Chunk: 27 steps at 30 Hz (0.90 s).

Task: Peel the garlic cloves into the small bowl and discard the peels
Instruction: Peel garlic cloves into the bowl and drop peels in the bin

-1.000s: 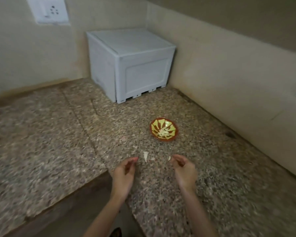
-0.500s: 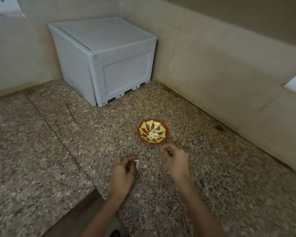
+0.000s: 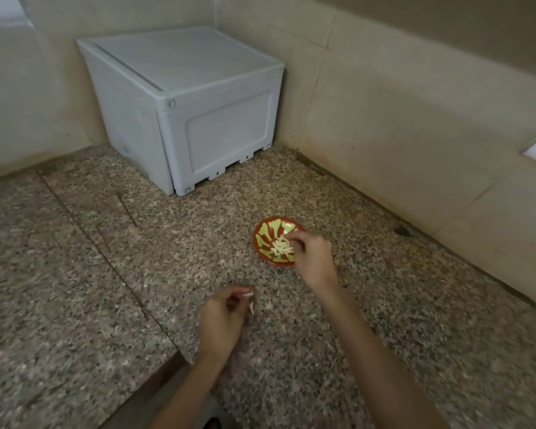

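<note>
Counter (image 3: 106,274): speckled brown stone that fills the corner of a kitchen, with tan walls (image 3: 415,119) on two sides.
Grey box (image 3: 192,103): a big plastic box that sits far back in the corner, well apart from the hands.
Small bowl (image 3: 260,230): red with yellow-green shapes inside. It sits on the counter, in front of the box and nearer the person.
Garlic cloves (image 3: 280,248): a little pale pile that lies in the middle of the bowl.
Right hand (image 3: 313,258): it hangs over the near right side of the bowl. Its fingers are bunched, with the tips right at the garlic pile. I cannot tell if they hold a clove or just touch the pile.
Left hand (image 3: 223,314): it is low over the counter, nearer the person than the bowl. Its fingers are curled in, and the tips pinch a peel.
Peel (image 3: 250,300): a thin white scrap that sticks out from the left fingertips.
What changed: half a second ago the right hand was on the counter side of the bowl, not over it. Now it has reached in over the bowl. One second ago a white scrap lay on the counter between the two hands. The left hand went to it and now holds the peel up.
</note>
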Available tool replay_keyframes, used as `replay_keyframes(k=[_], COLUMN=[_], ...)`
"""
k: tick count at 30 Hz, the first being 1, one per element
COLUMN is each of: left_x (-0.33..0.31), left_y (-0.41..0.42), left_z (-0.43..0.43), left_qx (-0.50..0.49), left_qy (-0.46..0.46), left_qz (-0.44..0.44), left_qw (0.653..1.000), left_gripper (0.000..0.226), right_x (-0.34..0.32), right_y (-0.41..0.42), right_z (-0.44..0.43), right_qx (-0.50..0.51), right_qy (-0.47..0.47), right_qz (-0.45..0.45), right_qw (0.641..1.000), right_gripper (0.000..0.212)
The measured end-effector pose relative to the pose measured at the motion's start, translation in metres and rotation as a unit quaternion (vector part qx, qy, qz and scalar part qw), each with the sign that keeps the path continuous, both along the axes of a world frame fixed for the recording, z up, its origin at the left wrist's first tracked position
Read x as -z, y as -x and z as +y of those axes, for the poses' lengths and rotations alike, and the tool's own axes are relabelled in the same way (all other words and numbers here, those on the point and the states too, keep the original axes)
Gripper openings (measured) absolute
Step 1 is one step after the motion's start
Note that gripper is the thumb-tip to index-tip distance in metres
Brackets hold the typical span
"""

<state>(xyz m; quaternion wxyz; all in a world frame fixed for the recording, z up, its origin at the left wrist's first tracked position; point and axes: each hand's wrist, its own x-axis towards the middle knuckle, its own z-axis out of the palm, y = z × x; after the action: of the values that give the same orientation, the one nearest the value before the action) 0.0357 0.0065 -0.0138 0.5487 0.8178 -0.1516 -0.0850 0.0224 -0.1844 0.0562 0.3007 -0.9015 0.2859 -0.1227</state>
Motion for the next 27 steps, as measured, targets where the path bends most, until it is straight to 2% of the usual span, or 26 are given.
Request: replay_keyframes(k=[3,5,8,17,27], left_x=[-0.002,-0.004,-0.009,-0.011,-0.011], left_y=[-0.004,-0.007,-0.006,-0.003,-0.010], left_z=[0.003,0.003,0.004,0.007,0.015], left_qx=[-0.015,-0.026,-0.020,0.003,0.072], left_qy=[0.073,0.124,0.165,0.183,0.164], left_qz=[0.078,0.140,0.180,0.231,0.245], left_qw=[0.994,0.982,0.970,0.955,0.953], left_gripper=[0.025,0.022,0.018,0.016,0.016], right_x=[0.000,0.004,0.017,0.034,0.024], right_y=[0.024,0.039,0.050,0.053,0.059], right_z=[0.019,0.034,0.051,0.066,0.059], right_qx=[-0.002,-0.033,-0.056,-0.003,-0.030], right_qy=[-0.074,-0.152,-0.246,-0.339,-0.414], right_qz=[-0.053,-0.021,0.013,-0.025,0.009], right_qw=[0.996,0.988,0.968,0.940,0.910], right_gripper=[0.022,0.020,0.019,0.014,0.008])
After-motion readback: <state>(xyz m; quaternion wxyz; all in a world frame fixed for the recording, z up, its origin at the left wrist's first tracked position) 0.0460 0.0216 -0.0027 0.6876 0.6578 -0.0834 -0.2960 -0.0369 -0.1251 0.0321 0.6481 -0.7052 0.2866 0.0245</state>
